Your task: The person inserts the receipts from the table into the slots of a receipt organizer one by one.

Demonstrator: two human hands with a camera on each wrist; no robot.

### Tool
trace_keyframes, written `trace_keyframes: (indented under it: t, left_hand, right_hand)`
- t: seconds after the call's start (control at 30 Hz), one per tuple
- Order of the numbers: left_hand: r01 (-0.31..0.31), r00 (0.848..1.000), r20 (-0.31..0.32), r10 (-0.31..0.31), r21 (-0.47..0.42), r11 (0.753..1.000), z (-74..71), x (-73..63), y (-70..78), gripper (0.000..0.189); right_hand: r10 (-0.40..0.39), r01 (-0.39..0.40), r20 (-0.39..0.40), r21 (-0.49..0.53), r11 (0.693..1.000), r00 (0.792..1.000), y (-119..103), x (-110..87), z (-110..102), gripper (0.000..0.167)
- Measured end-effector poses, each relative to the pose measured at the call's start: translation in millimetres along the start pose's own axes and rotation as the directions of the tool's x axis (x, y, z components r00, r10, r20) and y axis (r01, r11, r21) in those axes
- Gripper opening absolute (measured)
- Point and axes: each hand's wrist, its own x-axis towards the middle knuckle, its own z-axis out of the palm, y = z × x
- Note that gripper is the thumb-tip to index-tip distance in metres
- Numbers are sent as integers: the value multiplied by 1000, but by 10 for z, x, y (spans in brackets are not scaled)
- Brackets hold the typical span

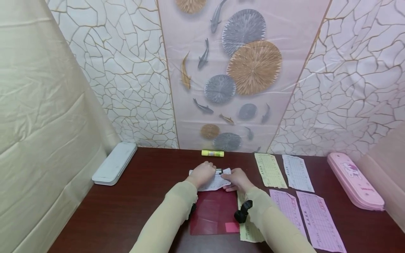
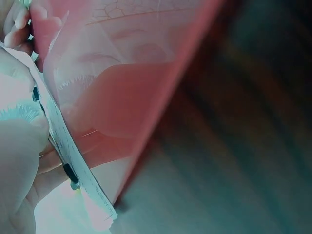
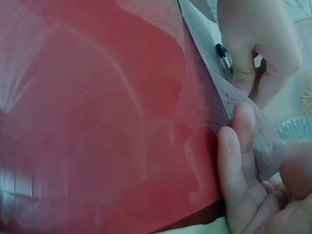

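Observation:
A translucent red folder [image 1: 213, 212] with a pink label lies in front of me, its top edge tipped up. A creased white printed sheet [image 1: 215, 183] folds over that top edge. Along it runs a thin metal clip with black end pieces [image 2: 70, 173]. My left hand [image 1: 204, 174] curls over the left part of the sheet, thumb and finger pinching at the clip [image 3: 223, 52]. At the sheet's right corner, my right hand [image 1: 238, 180] pinches the paper, thumb on top and fingers [image 3: 233, 151] beneath.
A yellow printed sheet [image 1: 251, 233] lies under my right forearm. To the right are more yellow, white and purple sheets [image 1: 321, 219] and a pink pencil case [image 1: 355, 181]. A glue stick [image 1: 212, 153] lies at the back; a pale case [image 1: 115, 163] sits back left.

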Motion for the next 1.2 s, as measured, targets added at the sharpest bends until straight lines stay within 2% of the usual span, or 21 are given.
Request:
trace_keyframes:
  t: [0.17,0.3,0.4,0.57,0.67,0.83,0.97,1.07,1.1,1.2]
  left_hand:
    - [16,1000,25,-15,-18,1000,-24,-2,1,28]
    - [55,998,38,-51,-111,992,-61,-15,-13,29]
    - [99,995,39,-93,-216,971,-81,-32,-29,26]
    - [149,989,34,-146,-334,931,-60,-52,-58,21]
    - [189,981,47,-187,-423,886,-20,-47,-69,24]
    - [266,962,98,-257,-564,782,6,-29,-84,27]
    - [321,942,143,-302,-642,696,-7,-32,-81,28]
    - [338,934,157,-322,-685,645,-17,-39,-79,30]
    - [337,933,155,-326,-695,635,-17,-39,-78,32]
    - [324,936,142,-321,-703,634,2,-35,-71,35]
  right_hand:
    - [-3,2,-14,-38,999,1000,-12,13,4,19]
    - [-36,29,-56,-127,992,998,-22,9,5,19]
    - [-67,48,-85,-208,977,994,-23,0,2,19]
    - [-98,65,-104,-285,956,990,-32,-27,-4,18]
    - [-123,80,-110,-334,939,986,-41,-41,-16,19]
    - [-145,89,-110,-405,910,983,-56,-58,-31,19]
    - [-152,95,-108,-412,906,983,-43,-55,-30,18]
    - [-161,104,-106,-413,905,981,-23,-38,-29,17]
    - [-163,106,-105,-413,904,981,-17,-29,-28,16]
    - [-160,106,-102,-407,907,982,-6,-15,-26,16]
